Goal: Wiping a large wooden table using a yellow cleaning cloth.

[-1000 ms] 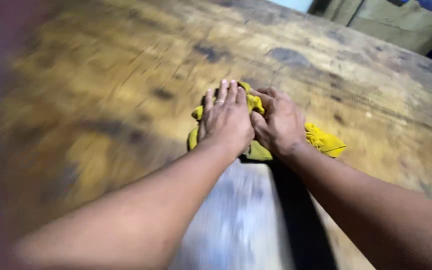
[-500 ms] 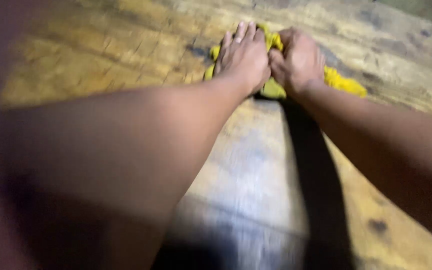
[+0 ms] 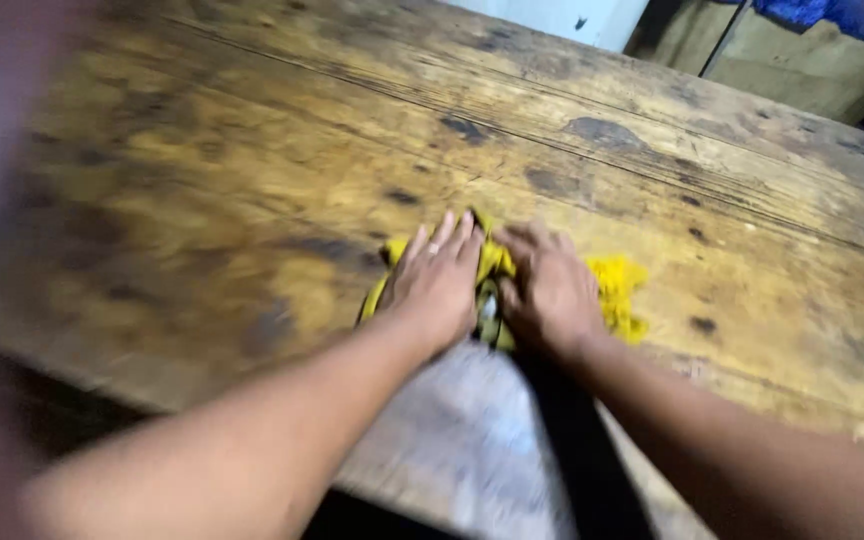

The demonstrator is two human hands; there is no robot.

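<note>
Both your hands are pressed down side by side on a crumpled yellow cloth rag (image 3: pixel 614 290), roughly centre of the worn, stained brown wooden table (image 3: pixel 252 170). Left hand (image 3: pixel 436 282): flat, fingers extended toward 12 o'clock, palm on the rag's left part. Right hand (image 3: pixel 549 288): on the rag's middle, fingers curled into the fabric; frame is blurred, so cannot tell whether that is a real grip. Rag sticks out at 3 o'clock of the right hand and at 9 o'clock of the left. Pale smeared patch (image 3: pixel 472 430) on the table runs toward 6 o'clock between your forearms. Brown cardboard boxes (image 3: pixel 802 60) beyond the table's far edge, at 1 o'clock.
</note>
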